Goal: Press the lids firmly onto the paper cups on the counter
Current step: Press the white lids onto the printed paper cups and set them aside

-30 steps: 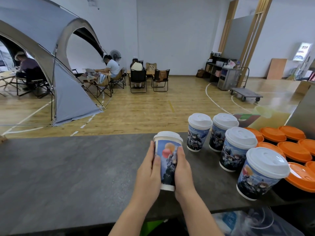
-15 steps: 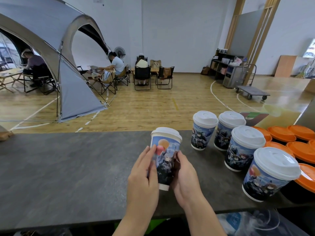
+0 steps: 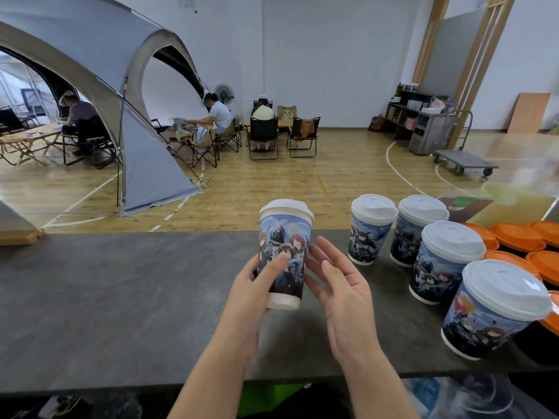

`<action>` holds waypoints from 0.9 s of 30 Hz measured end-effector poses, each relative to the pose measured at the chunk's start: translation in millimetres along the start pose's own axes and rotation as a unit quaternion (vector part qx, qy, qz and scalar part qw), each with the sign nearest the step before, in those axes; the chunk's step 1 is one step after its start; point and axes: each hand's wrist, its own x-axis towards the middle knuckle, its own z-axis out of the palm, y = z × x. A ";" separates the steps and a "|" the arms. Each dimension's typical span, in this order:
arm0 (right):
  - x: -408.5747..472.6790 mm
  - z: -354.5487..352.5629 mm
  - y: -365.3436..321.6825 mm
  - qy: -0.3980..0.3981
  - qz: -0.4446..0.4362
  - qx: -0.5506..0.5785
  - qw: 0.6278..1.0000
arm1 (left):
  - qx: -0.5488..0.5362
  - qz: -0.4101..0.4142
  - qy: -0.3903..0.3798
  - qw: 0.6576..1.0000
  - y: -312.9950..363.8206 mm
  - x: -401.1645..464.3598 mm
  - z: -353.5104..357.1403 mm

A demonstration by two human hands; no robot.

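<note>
With the left hand (image 3: 257, 282) gripping the paper cup (image 3: 284, 255) just above the desk (image 3: 121, 297), the spread right hand (image 3: 341, 285) should probably press its white lid (image 3: 286, 208) down evenly around the rim.

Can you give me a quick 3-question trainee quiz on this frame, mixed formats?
1. True or false: the left hand grips the held cup, while the right hand is open beside it.
2. How many other lidded cups stand on the counter to the right? A) two B) four C) six
3. Fill in: the loose lids stacked at far right are ____ in colour.

Key: 1 true; 2 B, the nearest of the four being the near cup; 3 orange.
</note>
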 end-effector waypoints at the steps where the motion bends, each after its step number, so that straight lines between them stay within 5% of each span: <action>1: -0.1 -1.4 -0.4 -0.001 0.001 0.000 1.000 | -0.040 -0.010 -0.024 0.999 -1.3 0.2 -0.3; 12: -4.0 -21.8 6.4 -0.020 0.010 0.001 1.000 | -0.201 -0.058 -0.034 0.977 -25.3 -9.7 16.0; 17: -11.6 -32.9 10.5 -0.009 -0.033 -0.071 0.997 | -0.078 -0.052 0.038 0.995 -34.9 -11.8 27.6; 22: -16.0 -41.4 14.8 -0.024 -0.046 -0.081 0.995 | -0.048 0.037 0.129 0.990 -39.2 -10.4 35.1; 27: -20.3 -42.9 18.0 -0.041 -0.016 -0.028 0.999 | -0.027 0.037 0.100 0.994 -43.3 -22.4 37.0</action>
